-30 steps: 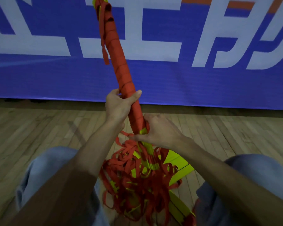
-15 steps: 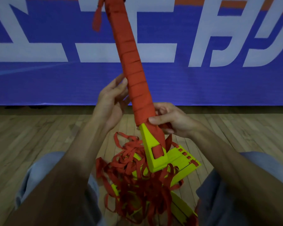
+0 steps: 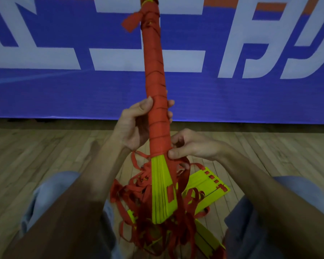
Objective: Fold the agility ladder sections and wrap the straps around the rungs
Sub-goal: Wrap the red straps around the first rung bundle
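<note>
Bundle: the stacked rungs point(image 3: 163, 189) stood almost upright between the knees. Their long axis ran from the lap up toward the far banner point(image 3: 64, 90), and the top leaned a little left.
Wrap: red strap point(image 3: 156, 86) covered the upper length. The near, lower end was bare yellow.
Left hand: the left hand point(image 3: 133, 126) gripped the wrapped part above the wrap's lower edge, with the thumb on the left side and the fingers curled round the far side.
Right hand: the right hand point(image 3: 193, 146) was lower and to the right, pinching the strap against the bundle at the wrap's lower edge.
Key relation: the right hand was the nearer one to the unwound section, so the next turn would probably be led from there, downward along the axis.
Loose straps: a tangle of loose straps point(image 3: 137, 191) hung below, over more rungs point(image 3: 204, 186) lying on the wooden floor point(image 3: 45, 156).
Change: half a second earlier the left hand had been spread beside the bundle without holding it. The yellow end had shown its flat face, whereas now it showed its stacked edges.
</note>
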Action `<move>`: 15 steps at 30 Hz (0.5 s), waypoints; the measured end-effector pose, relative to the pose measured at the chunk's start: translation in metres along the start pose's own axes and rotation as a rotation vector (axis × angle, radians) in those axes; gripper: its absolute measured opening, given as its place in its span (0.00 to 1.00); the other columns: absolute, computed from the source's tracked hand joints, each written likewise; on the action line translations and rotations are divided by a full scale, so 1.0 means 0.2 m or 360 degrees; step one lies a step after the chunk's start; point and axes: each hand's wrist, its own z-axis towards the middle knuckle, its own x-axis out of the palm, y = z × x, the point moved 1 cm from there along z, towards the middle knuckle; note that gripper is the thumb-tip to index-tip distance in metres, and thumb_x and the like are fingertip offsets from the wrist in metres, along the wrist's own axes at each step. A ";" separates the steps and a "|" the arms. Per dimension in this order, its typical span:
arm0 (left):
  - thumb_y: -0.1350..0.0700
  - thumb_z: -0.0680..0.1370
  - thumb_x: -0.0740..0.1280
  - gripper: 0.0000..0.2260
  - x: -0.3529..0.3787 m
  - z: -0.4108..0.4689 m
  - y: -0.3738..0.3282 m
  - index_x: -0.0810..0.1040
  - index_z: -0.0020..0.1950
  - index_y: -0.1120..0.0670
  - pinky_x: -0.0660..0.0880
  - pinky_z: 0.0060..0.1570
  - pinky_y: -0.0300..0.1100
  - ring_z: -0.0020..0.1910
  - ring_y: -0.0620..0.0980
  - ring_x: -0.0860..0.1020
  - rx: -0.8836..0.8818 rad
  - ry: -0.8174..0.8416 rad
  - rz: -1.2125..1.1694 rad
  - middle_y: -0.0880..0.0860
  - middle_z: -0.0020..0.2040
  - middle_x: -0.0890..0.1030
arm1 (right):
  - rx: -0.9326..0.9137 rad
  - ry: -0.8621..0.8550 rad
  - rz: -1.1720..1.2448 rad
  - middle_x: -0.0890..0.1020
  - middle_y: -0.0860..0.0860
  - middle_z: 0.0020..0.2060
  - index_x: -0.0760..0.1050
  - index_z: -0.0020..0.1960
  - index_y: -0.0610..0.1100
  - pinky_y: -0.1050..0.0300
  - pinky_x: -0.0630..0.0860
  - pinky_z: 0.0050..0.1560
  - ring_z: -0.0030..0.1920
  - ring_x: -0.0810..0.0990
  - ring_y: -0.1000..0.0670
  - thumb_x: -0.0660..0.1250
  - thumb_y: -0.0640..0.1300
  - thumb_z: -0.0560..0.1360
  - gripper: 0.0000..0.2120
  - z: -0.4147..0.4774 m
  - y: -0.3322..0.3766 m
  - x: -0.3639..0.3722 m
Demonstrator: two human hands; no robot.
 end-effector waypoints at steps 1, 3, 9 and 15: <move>0.50 0.64 0.79 0.33 0.00 0.00 -0.01 0.74 0.64 0.61 0.80 0.46 0.46 0.45 0.54 0.82 0.0009 -0.0044 0.0048 0.59 0.55 0.82 | 0.0047 -0.0059 -0.0069 0.82 0.39 0.33 0.76 0.42 0.29 0.62 0.74 0.29 0.25 0.77 0.50 0.74 0.61 0.66 0.32 0.00 -0.01 0.00; 0.53 0.68 0.77 0.26 -0.01 0.00 -0.03 0.74 0.61 0.62 0.80 0.43 0.45 0.41 0.53 0.82 0.0031 -0.0151 0.0198 0.58 0.52 0.83 | 0.0064 -0.0127 -0.0141 0.81 0.31 0.36 0.74 0.43 0.27 0.63 0.73 0.28 0.25 0.77 0.51 0.72 0.53 0.72 0.27 0.01 -0.03 0.00; 0.57 0.70 0.70 0.19 -0.01 0.03 -0.03 0.78 0.60 0.58 0.80 0.42 0.42 0.40 0.50 0.81 0.0098 -0.0574 0.0560 0.55 0.47 0.84 | 0.0068 -0.0058 -0.0218 0.83 0.33 0.47 0.75 0.58 0.32 0.62 0.74 0.30 0.27 0.78 0.50 0.67 0.44 0.77 0.17 0.00 -0.01 0.00; 0.59 0.72 0.75 0.15 -0.07 0.08 0.07 0.80 0.57 0.55 0.79 0.46 0.42 0.45 0.47 0.82 0.0205 -0.0979 0.0696 0.50 0.48 0.84 | 0.0154 -0.0338 -0.0529 0.86 0.53 0.44 0.81 0.51 0.49 0.69 0.75 0.40 0.38 0.82 0.60 0.76 0.48 0.71 0.11 0.03 -0.03 0.09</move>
